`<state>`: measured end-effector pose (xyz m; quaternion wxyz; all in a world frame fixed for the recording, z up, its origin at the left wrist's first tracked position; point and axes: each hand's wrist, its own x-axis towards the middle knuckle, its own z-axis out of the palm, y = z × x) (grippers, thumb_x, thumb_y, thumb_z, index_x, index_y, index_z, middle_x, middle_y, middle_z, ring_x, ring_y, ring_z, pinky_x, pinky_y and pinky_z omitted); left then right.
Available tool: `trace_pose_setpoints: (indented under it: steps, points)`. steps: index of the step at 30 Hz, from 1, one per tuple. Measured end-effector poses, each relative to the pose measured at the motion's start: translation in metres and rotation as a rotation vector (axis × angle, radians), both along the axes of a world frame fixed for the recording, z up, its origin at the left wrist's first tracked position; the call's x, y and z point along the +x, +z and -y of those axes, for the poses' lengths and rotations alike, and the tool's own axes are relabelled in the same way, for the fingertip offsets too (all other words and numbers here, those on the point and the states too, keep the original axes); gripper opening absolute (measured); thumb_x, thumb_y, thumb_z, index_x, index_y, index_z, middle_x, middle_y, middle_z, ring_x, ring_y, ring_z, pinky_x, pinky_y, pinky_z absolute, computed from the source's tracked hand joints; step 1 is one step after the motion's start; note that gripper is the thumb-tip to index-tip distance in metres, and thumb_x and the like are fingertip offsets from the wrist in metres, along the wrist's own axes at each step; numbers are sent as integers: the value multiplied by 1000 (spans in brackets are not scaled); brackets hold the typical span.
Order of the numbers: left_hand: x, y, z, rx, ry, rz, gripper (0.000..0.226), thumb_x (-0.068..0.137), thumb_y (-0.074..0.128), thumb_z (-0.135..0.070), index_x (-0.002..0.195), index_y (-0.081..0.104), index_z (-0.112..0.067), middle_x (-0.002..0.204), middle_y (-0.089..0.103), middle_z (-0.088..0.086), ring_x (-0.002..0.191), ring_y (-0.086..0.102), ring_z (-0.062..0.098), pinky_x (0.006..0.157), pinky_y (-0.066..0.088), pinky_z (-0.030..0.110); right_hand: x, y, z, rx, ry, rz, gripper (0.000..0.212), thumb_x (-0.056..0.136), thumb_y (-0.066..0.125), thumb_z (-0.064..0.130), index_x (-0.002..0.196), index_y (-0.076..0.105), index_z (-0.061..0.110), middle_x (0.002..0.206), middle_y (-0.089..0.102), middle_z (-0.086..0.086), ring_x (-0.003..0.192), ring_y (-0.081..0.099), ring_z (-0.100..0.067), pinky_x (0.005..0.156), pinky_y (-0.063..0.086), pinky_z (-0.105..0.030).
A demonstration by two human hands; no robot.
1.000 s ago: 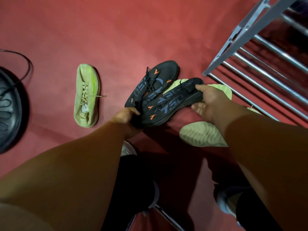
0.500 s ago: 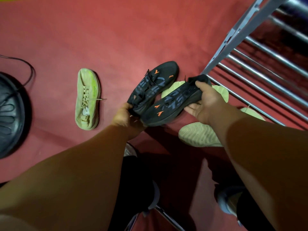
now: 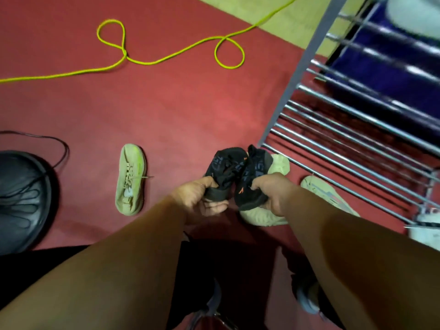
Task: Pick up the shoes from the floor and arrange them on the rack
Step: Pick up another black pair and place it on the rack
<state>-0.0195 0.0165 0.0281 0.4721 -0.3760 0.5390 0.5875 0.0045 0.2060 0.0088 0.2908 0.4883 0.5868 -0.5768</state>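
Observation:
Two black shoes with orange marks are off the red floor, toes pointing away from me. My left hand (image 3: 202, 198) grips the heel of the left black shoe (image 3: 225, 167). My right hand (image 3: 271, 194) grips the right black shoe (image 3: 256, 172) at its heel end. A pale green shoe (image 3: 131, 178) lies on the floor to the left. Another pale shoe (image 3: 258, 214) lies sole up under my right hand, and a third (image 3: 328, 191) lies by the rack. The metal rack (image 3: 352, 136) with bar shelves stands at the right.
A yellow cord (image 3: 166, 55) loops across the red floor at the back. A black round fan base (image 3: 21, 201) with a dark cable sits at the left edge. White shoes (image 3: 426, 225) show at the rack's near right end. My legs fill the bottom.
Both black shoes have come up off the floor and now stand close together, held by their heels. My head has tilted up, bringing the yellow cord and more of the rack into view.

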Motion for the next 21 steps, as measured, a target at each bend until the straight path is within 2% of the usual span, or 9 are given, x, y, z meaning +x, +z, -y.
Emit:
trace_pose_setpoints:
  steps: [3, 5, 7, 9, 11, 13, 16, 19, 21]
  points:
    - [1, 37, -4, -69, -165, -17, 18, 90, 54, -20, 91, 60, -3, 59, 63, 12, 57, 64, 23, 63, 61, 36, 20, 38, -15, 16, 11, -3, 18, 87, 57, -6, 100, 63, 5, 94, 68, -16, 75, 68, -27, 45, 51, -24]
    - [4, 64, -8, -101, -272, -38, 22, 86, 56, -24, 95, 60, -4, 69, 62, 12, 57, 62, 24, 49, 59, 31, 35, 67, -22, 9, 38, -6, 20, 83, 58, -4, 101, 65, 3, 92, 67, -18, 76, 67, -30, 50, 54, -28]
    - [8, 90, -12, -142, -365, -98, 25, 85, 57, -28, 95, 60, -6, 73, 61, 12, 58, 60, 24, 46, 54, 26, 48, 98, -29, 19, 56, -30, 19, 83, 58, -4, 100, 65, 1, 94, 67, -20, 78, 68, -33, 57, 59, -34]
    - [14, 119, -19, -173, -454, -167, 24, 87, 56, -32, 93, 60, -9, 74, 62, 10, 59, 60, 23, 53, 54, 25, 61, 129, -39, 4, 29, -85, 14, 82, 58, -5, 92, 65, 1, 91, 67, -22, 77, 68, -32, 65, 62, -38]
    - [23, 149, -27, -161, -536, -218, 21, 87, 54, -34, 88, 59, -14, 71, 60, 6, 59, 57, 20, 60, 51, 25, 78, 162, -51, 6, 47, -138, 7, 75, 63, -2, 82, 65, 1, 77, 64, -22, 65, 65, -29, 59, 57, -33]
    - [34, 177, -35, -154, -574, -268, 19, 86, 55, -33, 83, 59, -14, 65, 58, 4, 57, 55, 19, 61, 50, 25, 97, 188, -65, 32, 67, -187, 21, 66, 65, 2, 87, 66, 2, 80, 63, -23, 66, 64, -30, 62, 54, -34]
    - [51, 219, -46, -165, -599, -332, 22, 86, 57, -32, 82, 59, -11, 56, 62, 5, 57, 60, 20, 61, 54, 27, 127, 222, -81, 26, 22, -257, 32, 65, 64, 1, 96, 65, 7, 88, 66, -21, 71, 66, -29, 65, 59, -36]
    - [62, 247, -55, -169, -605, -412, 26, 83, 59, -34, 89, 60, -9, 68, 66, 10, 61, 66, 23, 73, 59, 32, 160, 245, -97, -5, -41, -334, 37, 73, 59, 0, 109, 69, 4, 95, 74, -19, 72, 70, -28, 65, 60, -33]
    - [67, 260, -60, -172, -598, -469, 33, 83, 58, -36, 98, 61, -7, 78, 70, 13, 64, 69, 25, 80, 59, 35, 179, 253, -108, -19, -105, -390, 39, 77, 54, -2, 112, 69, 5, 105, 76, -20, 82, 72, -31, 70, 60, -34]
